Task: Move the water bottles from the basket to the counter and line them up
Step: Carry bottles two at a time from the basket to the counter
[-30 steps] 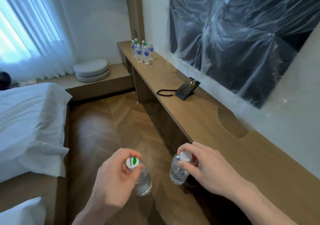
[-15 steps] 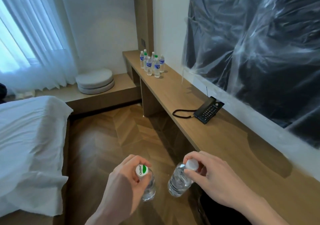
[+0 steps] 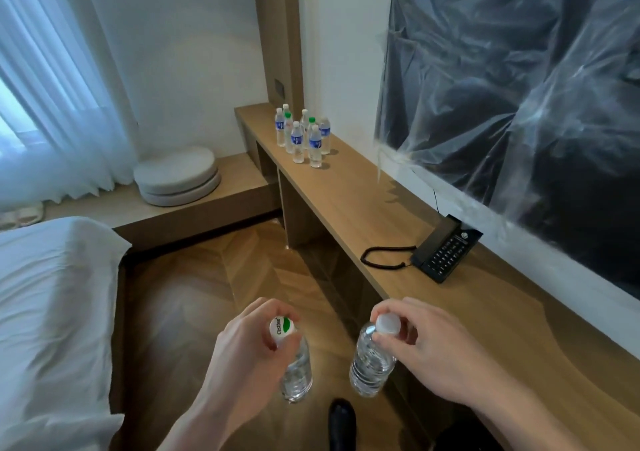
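My left hand (image 3: 242, 357) grips a clear water bottle (image 3: 296, 371) by its green-and-white cap, the bottle hanging above the wooden floor. In my right hand (image 3: 436, 350) hangs a second clear bottle (image 3: 370, 360), pinched at its white cap beside the counter's front edge. Several small water bottles (image 3: 304, 137) with blue labels stand clustered at the far end of the long wooden counter (image 3: 346, 190). No basket is in view.
A black desk phone (image 3: 445, 254) with a coiled cord lies on the counter against the wall. A plastic-covered dark panel (image 3: 519, 86) hangs above it. A white bed (image 3: 52, 312) fills the left side. Round cushions (image 3: 176, 175) sit on a low platform by the curtain.
The view has advanced along the counter, so the phone and the far bottles appear closer. Both hands still hold their bottles by the caps in much the same pose.
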Tool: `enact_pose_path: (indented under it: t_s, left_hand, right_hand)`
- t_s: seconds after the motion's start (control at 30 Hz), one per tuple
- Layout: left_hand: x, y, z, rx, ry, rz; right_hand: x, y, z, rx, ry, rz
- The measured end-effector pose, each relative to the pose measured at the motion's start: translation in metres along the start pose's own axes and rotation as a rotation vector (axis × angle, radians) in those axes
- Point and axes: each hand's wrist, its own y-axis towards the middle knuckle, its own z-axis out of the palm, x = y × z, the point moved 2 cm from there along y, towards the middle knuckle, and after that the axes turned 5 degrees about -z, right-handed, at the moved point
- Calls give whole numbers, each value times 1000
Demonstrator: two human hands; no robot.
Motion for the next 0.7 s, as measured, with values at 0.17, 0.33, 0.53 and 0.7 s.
enact_pose_path:
  t_s: [0.17, 0.33, 0.53, 0.7]
  left_hand:
    - [3, 90, 3, -6, 23, -18]
    - [-4, 184, 2, -40, 20, -47]
    - [-6, 277, -11, -104, -24, -50]
    - [8, 358, -22, -102, -30, -39]
  right_hand:
    - [-20, 96, -4, 42, 48, -19]
    - [-34, 193, -23, 59, 18, -60]
    - [-42, 299, -51, 107, 2, -89]
    - [-48, 376, -59, 103, 25, -68]
